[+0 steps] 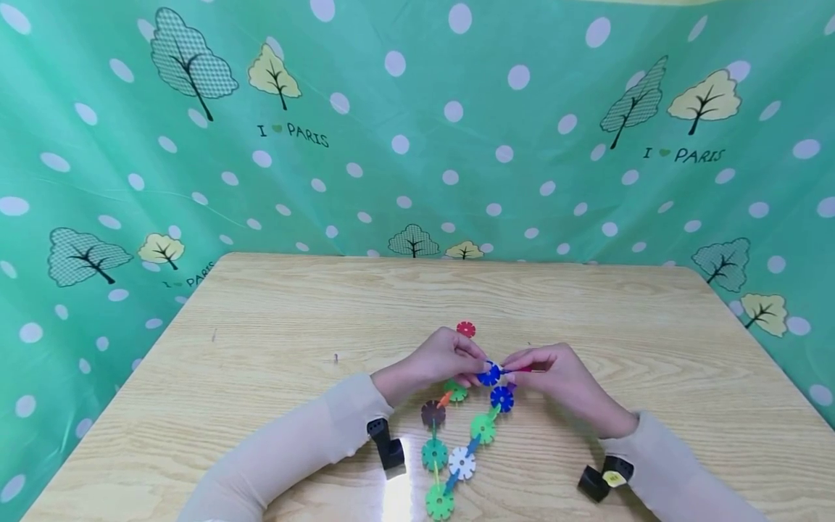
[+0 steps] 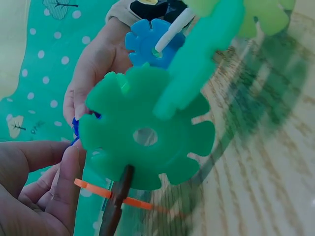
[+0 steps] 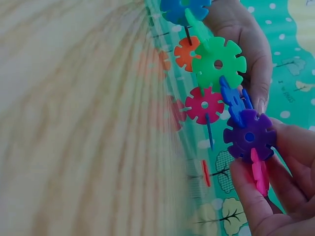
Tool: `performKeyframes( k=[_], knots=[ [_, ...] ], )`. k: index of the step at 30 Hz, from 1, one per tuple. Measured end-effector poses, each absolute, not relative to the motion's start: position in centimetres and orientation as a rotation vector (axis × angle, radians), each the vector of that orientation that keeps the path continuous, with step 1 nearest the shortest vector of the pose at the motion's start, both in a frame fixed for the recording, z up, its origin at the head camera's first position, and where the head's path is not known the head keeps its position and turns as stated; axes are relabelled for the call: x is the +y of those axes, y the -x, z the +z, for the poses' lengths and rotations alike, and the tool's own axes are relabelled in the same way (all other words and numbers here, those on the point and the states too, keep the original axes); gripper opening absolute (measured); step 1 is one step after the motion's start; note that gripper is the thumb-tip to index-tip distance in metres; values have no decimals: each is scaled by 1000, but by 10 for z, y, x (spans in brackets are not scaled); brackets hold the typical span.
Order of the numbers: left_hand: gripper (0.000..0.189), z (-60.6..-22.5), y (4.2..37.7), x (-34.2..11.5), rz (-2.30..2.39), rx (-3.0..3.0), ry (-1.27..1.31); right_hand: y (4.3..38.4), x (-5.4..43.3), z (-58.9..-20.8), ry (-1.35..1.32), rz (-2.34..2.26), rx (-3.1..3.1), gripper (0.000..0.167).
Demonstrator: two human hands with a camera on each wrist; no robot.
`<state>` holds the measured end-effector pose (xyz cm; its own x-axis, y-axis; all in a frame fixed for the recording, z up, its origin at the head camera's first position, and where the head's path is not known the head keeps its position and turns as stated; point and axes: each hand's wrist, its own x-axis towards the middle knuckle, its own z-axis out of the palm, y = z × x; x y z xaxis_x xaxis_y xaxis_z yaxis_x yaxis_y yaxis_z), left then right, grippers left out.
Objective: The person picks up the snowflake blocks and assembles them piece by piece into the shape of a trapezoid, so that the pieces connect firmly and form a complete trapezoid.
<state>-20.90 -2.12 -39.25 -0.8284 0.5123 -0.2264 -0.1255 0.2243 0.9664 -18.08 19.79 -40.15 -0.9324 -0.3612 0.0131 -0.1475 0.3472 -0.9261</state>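
My left hand [image 1: 457, 355] pinches a blue notched plastic disc [image 1: 489, 374] of the kind that slots together. My right hand [image 1: 554, 370] faces it from the right. In the right wrist view, its fingertips grip a purple disc [image 3: 250, 136], with a pink disc [image 3: 259, 172] slotted into it edge-on between the fingers. A looping chain of joined discs runs toward me below the hands, including a brown disc [image 1: 433, 414], a teal disc [image 1: 434, 454], a white disc [image 1: 462, 462] and a second blue disc [image 1: 501, 399]. Fingers partly cover the join between both hands.
A red disc [image 1: 466, 330] shows beyond my left hand. The chain's nearest green disc [image 1: 440, 502] lies toward the front of the wooden table [image 1: 261, 312]. Black wrist cameras hang beneath both sleeves. A green printed curtain [image 1: 365, 181] stands behind the table.
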Motion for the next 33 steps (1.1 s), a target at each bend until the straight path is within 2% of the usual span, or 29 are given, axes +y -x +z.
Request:
performKeyframes(
  k=[24, 33],
  knots=[
    [4, -391, 211, -15, 1588, 2078, -308, 183, 195, -408, 401, -1667, 2379, 18],
    [8, -387, 227, -25, 1404, 2145, -438, 185, 190, -407, 400, -1724, 2313, 22]
  ],
)
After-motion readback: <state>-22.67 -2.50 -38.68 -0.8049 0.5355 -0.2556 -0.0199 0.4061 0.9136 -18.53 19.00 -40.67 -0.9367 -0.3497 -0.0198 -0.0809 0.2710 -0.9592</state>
